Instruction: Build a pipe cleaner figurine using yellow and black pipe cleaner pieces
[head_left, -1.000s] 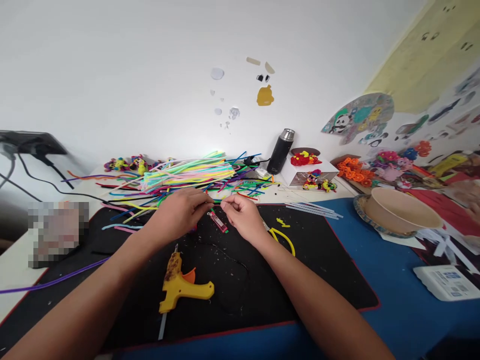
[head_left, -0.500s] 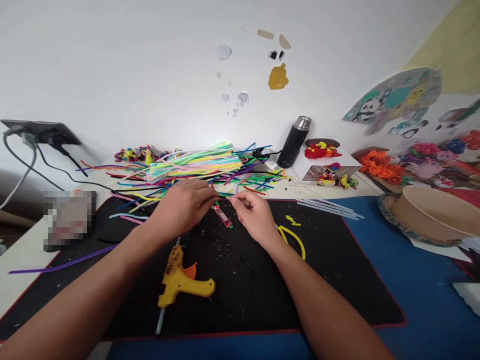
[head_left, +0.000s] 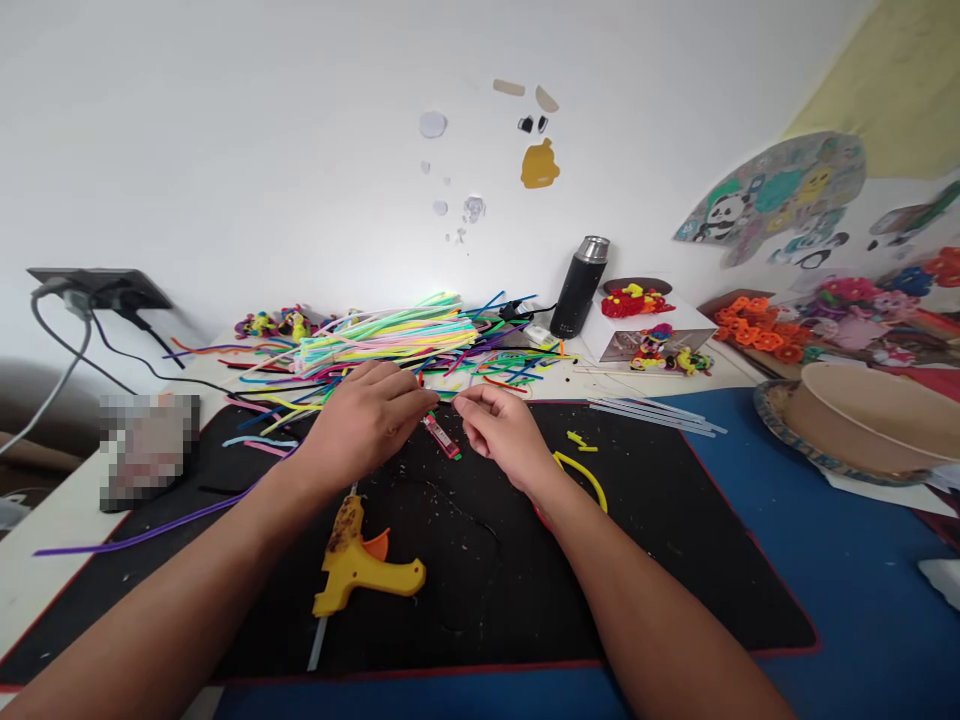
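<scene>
My left hand point(head_left: 367, 415) is closed in a pinch over the back of the black mat point(head_left: 675, 560). Facing it, a little apart, my right hand point(head_left: 501, 432) pinches with thumb and forefinger. What the fingertips hold is too small to make out; a thin dark strand seems to run between them. Just below the gap lies a small red case with a pale label point(head_left: 442, 438). A yellow glue gun point(head_left: 367, 570) with an orange trigger rests on the mat, nearer to my left forearm. Partly behind my right wrist curves a yellow pipe cleaner point(head_left: 589, 475).
A heap of coloured pipe cleaners point(head_left: 390, 340) lies against the wall. Beside it stand a black thermos point(head_left: 580, 288) and a white box point(head_left: 660, 335) with small figures. Clear glue sticks point(head_left: 652, 415) and yellow scraps point(head_left: 577, 440) lie right; a round container point(head_left: 870, 420) sits further right.
The camera view has shifted slightly. Both hands keep their pinch close together at nearly the same spot, and the left hand's fingers have turned a little.
</scene>
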